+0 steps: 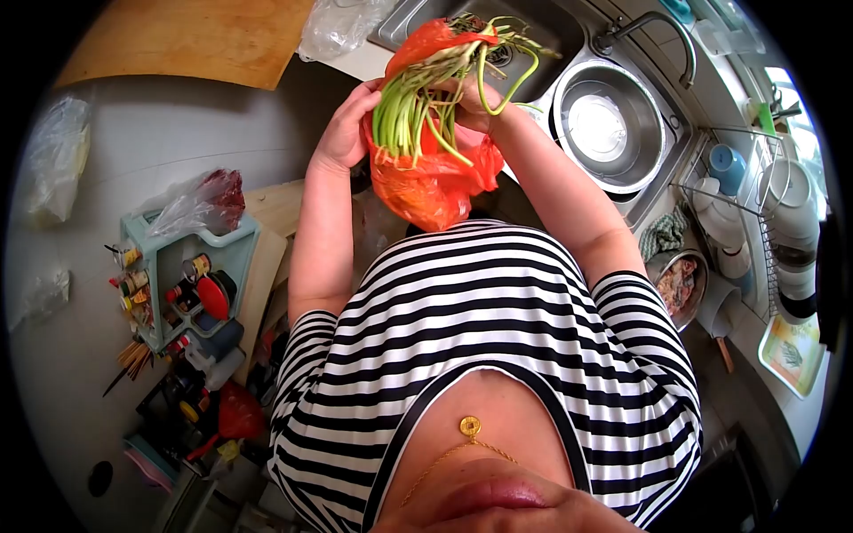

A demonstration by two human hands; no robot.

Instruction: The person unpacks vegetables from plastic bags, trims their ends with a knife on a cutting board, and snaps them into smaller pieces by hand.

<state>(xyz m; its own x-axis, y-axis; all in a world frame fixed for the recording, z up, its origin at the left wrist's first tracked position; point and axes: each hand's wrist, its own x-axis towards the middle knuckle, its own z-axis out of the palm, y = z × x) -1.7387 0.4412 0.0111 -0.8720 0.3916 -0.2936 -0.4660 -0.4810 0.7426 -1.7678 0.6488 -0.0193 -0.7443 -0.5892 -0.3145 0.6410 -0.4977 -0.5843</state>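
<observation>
A bunch of long green stems that look like garlic scapes (404, 120) is held up in front of my chest, near the sink's edge. Several stems curl over on the right, and darker ends show at the top. Around and below them hangs a thin orange-red plastic bag (426, 191), bunched and partly pulled open. My left hand (353, 124) is closed on the bag at the left side of the bunch. On the other side, my right hand (475, 105) grips the stems from behind, its fingers partly hidden by them.
Ahead is a steel sink (569, 40) with a faucet (657, 18) and a metal basin (609, 124). A dish rack (724, 169) and a bowl of food (682, 284) stand to the right. To the left are a condiment rack (187, 275) and a wooden board (178, 40).
</observation>
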